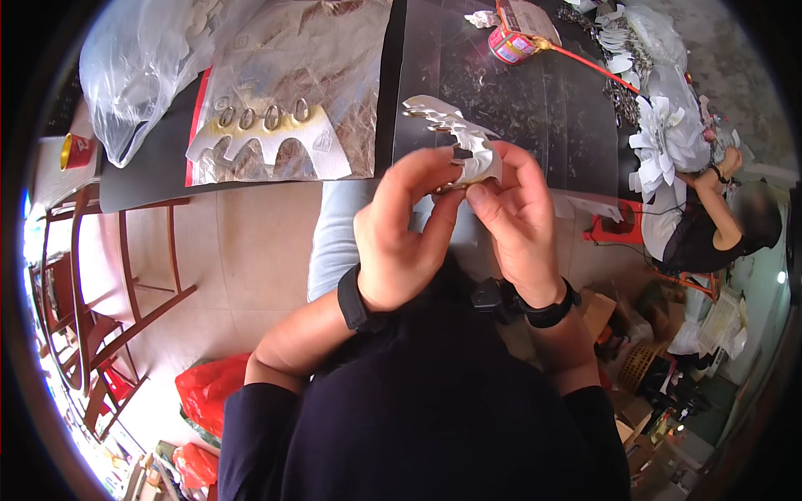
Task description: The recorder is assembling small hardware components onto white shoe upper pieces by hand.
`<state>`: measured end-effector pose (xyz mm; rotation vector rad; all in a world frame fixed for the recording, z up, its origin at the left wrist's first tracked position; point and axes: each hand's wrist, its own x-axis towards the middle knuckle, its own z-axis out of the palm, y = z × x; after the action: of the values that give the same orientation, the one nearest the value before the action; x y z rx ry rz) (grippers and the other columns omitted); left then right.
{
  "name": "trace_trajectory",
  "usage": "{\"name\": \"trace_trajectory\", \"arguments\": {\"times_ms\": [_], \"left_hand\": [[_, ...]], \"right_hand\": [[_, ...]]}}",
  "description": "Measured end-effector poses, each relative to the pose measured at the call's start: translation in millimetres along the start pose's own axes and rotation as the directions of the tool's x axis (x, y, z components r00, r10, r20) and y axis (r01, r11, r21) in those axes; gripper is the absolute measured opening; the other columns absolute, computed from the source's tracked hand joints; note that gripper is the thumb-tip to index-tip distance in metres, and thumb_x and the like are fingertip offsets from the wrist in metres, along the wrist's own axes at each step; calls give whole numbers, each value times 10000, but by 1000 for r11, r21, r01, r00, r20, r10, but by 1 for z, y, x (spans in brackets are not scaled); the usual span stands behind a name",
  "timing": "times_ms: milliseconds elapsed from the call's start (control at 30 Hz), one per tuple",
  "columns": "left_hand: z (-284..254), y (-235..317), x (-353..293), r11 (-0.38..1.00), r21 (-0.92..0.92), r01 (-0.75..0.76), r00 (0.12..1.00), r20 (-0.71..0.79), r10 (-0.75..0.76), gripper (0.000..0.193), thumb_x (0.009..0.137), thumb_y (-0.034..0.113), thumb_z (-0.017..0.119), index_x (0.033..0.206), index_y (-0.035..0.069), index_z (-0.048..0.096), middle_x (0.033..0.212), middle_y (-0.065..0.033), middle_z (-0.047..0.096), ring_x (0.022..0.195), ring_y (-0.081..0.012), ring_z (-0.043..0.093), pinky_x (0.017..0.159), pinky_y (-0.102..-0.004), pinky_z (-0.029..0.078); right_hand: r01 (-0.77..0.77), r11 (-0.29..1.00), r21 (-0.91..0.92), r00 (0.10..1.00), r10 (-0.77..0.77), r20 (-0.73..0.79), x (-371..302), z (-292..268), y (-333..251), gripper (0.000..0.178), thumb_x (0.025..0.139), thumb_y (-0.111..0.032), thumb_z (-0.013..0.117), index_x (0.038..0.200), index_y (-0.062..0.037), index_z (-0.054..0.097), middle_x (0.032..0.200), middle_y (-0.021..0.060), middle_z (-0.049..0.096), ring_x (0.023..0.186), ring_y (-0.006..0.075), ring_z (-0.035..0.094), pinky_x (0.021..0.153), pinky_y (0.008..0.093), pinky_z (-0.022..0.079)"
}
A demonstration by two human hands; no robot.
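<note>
A white and silver scalloped paper piece (455,134) is pinched between both hands just above my lap, in front of the dark table (501,100). My left hand (401,234) grips its lower edge with thumb and fingers. My right hand (518,217) holds the right side of the same piece, fingertips meeting those of the left. Each wrist carries a black band. The lower part of the piece is hidden behind my fingers.
A plastic sheet with a white scalloped cut-out and silver loops (267,138) lies on the table. A clear bag (138,63) sits at the left, a red tape roll (511,43) at the back. Another person (710,225) sits at the right beside white paper flowers (664,138). Wooden chairs (92,284) stand left.
</note>
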<state>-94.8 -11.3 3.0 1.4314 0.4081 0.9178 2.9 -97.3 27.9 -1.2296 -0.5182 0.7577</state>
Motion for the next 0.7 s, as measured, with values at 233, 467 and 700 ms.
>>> {"name": "trace_trajectory", "arguments": {"times_ms": [233,467,700], "left_hand": [[0,15,-1,887,346,-306,948,200,249,468,730,-64,672,1156,-37,479,1036,-178,601,902,-245,617,750,-307,500],[-4,2,-2,871,475,-128,838,522,-162,226,734,29,654,938,15,559,864,-132,581,785,-324,588,678,-381,480],[15,-17,58,759,570,-315,807,582,-102,177,743,-20,604,917,2,576,942,-143,556,844,-339,577,720,-398,476]], "right_hand": [[2,951,-308,930,111,349,35,-26,-27,392,872,9,543,1248,-8,431,1048,47,566,900,73,535,782,220,461],[373,212,-903,927,-33,374,73,-90,3,421,736,12,606,1142,-67,524,883,113,553,804,272,572,700,331,468],[313,490,-814,950,-147,277,54,-81,6,231,675,82,622,882,-21,634,913,119,554,826,295,577,721,361,472]]}}
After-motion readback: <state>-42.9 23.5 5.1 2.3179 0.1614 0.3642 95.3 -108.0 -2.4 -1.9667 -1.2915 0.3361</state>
